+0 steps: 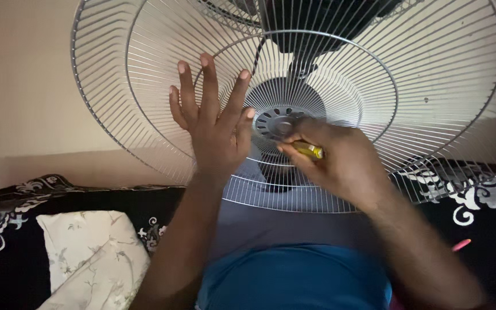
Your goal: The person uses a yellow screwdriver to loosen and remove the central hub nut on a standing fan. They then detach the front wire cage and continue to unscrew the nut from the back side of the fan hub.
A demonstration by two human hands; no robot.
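A large round metal fan grille stands upright in front of me, with the dark motor housing seen behind its wires. My left hand presses flat against the grille with the fingers spread, left of the central hub. My right hand is closed around a small tool with a yellow handle. Its tip points at the hub. The tip itself is hidden by my fingers.
The grille's lower rim rests over my lap, above blue cloth. A white floral pillow lies at the lower left on a black bedcover with white patterns. A small pink object lies at the right. A beige wall is behind.
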